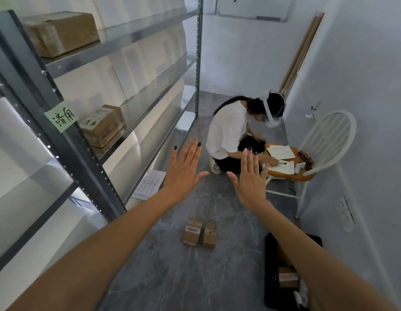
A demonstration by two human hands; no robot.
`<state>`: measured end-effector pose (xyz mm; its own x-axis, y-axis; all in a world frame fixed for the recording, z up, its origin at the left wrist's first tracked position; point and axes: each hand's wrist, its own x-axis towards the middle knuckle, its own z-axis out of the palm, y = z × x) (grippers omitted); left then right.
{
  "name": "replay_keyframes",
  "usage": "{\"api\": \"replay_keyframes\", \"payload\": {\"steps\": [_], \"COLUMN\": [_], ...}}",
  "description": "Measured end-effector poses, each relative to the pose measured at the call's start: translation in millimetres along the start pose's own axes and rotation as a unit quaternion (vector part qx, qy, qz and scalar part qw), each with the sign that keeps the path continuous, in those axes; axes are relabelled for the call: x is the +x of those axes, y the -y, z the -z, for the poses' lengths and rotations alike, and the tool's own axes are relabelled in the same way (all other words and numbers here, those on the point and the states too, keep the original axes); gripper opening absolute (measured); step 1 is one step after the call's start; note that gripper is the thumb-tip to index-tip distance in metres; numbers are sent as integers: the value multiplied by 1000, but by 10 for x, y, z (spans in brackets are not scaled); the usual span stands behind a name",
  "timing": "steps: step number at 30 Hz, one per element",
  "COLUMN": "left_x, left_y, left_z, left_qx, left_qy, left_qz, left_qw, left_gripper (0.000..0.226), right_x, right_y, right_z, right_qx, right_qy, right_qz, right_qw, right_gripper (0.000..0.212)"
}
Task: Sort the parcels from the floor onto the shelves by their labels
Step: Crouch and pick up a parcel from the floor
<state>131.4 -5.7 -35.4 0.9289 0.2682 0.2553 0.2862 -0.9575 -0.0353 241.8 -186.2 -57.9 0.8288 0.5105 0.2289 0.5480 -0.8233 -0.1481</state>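
Two small cardboard parcels (199,235) stand side by side on the grey floor below my hands. My left hand (184,171) and my right hand (251,178) are stretched out flat in the air, fingers apart, palms down, holding nothing. The metal shelf rack (87,153) runs along the left. A green handwritten label (61,116) is stuck on its front post. One labelled parcel (103,125) lies on the middle shelf and a larger taped box (60,32) on the upper shelf.
Another person (231,133) crouches ahead, writing on a white chair's wooden seat (291,167). A printed sheet (149,184) lies on the floor by the rack. A black container (271,272) with more parcels sits at lower right, against the wall.
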Motion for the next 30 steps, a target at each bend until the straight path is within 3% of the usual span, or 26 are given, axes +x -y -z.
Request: {"api": "replay_keyframes", "payload": {"steps": [15, 20, 24, 30], "left_x": [906, 1164, 1239, 1242], "left_y": [576, 777, 850, 942], "left_z": [-791, -1193, -1569, -2272], "left_qx": [-27, -48, -146, -191], "left_qy": [56, 119, 163, 272], "left_qz": [-6, -20, 34, 76], "left_qw": [998, 992, 975, 940], "left_gripper": [80, 79, 78, 71], "right_x": [890, 1042, 1017, 1083], "right_y": [122, 202, 165, 20], "right_z": [-783, -1134, -1544, -2138], "right_qx": [-17, 41, 106, 222], "right_qy": [65, 132, 214, 310], "right_qz": [-10, -33, -87, -118], "right_qw": [998, 990, 967, 917], "right_gripper": [80, 80, 82, 73]}}
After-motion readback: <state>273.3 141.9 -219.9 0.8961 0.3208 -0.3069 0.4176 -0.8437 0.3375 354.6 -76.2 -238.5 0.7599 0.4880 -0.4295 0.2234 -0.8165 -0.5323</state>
